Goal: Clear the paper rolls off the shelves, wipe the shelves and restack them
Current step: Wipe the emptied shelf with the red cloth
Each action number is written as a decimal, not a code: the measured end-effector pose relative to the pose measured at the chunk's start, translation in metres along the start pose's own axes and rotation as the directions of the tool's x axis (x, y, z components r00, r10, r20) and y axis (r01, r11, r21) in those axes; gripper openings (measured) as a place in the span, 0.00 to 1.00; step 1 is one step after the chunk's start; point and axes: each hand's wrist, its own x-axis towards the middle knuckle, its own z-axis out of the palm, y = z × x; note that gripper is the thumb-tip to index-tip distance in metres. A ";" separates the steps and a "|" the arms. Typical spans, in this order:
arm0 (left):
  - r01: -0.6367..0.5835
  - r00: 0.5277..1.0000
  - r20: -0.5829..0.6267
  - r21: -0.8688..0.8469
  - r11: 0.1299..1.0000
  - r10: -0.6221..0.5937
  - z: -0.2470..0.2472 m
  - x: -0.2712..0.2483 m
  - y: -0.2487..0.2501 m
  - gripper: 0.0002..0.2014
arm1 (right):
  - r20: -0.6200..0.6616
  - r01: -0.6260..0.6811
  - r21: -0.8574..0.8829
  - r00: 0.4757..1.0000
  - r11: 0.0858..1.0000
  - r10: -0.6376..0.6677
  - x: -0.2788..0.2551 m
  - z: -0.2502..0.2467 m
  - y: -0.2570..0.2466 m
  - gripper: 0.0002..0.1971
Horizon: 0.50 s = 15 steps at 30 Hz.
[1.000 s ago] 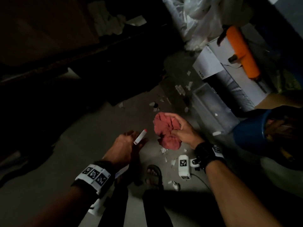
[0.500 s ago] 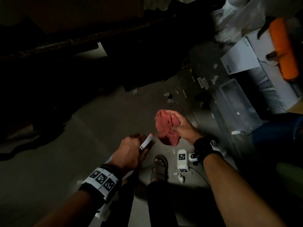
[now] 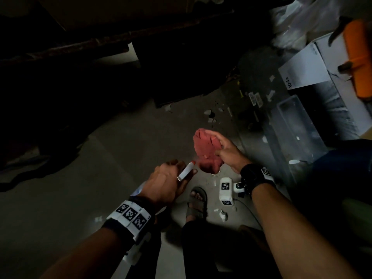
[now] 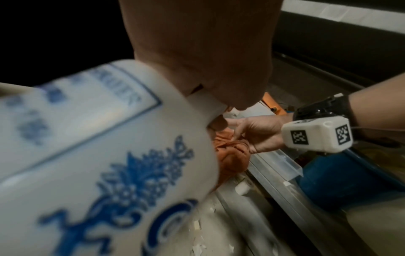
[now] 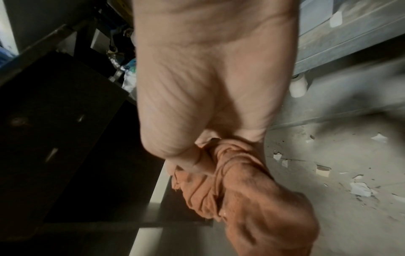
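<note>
A pale concrete floor (image 3: 60, 208) is lying dimly lit, with the far side sinking into near darkness under a dark shelf edge (image 3: 100, 41). Small white paper scraps (image 5: 359, 188) are lying scattered over the floor, and a white cardboard box (image 3: 314, 67) is sitting at the right with an orange roller (image 3: 360, 57) resting on top. Just beside the box a clear plastic tray (image 3: 296, 125) is standing, and crumpled clear plastic sheeting (image 3: 298, 19) is piling up behind it.
</note>
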 end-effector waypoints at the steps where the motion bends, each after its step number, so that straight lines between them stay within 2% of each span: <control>1: 0.001 1.000 0.026 0.007 1.000 -0.002 0.002 0.001 -0.001 0.30 | -0.022 -0.001 0.010 1.000 1.000 0.002 0.002 -0.002 0.000 0.42; 4: 0.004 0.996 0.089 0.061 0.998 -0.009 0.009 0.000 -0.004 0.35 | -0.098 -0.007 0.070 0.995 0.998 0.014 0.005 -0.011 -0.002 0.43; 6: 0.004 0.996 0.085 0.084 0.996 -0.011 0.014 -0.003 -0.005 0.37 | -0.126 0.001 0.100 0.992 0.995 0.012 0.007 -0.018 -0.005 0.43; 10: 0.060 0.995 0.072 0.037 0.997 -0.063 0.016 0.000 -0.009 0.33 | -0.114 0.008 0.104 0.994 0.995 0.004 0.007 -0.029 -0.010 0.41; 13: 0.049 0.999 0.013 0.043 0.998 -0.049 0.017 0.008 -0.015 0.34 | -0.104 0.023 0.104 0.994 0.994 -0.012 0.003 -0.036 -0.015 0.38; 15: 0.053 0.997 -0.054 0.001 0.999 -0.053 0.015 0.012 -0.017 0.30 | -0.091 0.032 0.097 0.996 0.995 -0.023 -0.001 -0.040 -0.018 0.36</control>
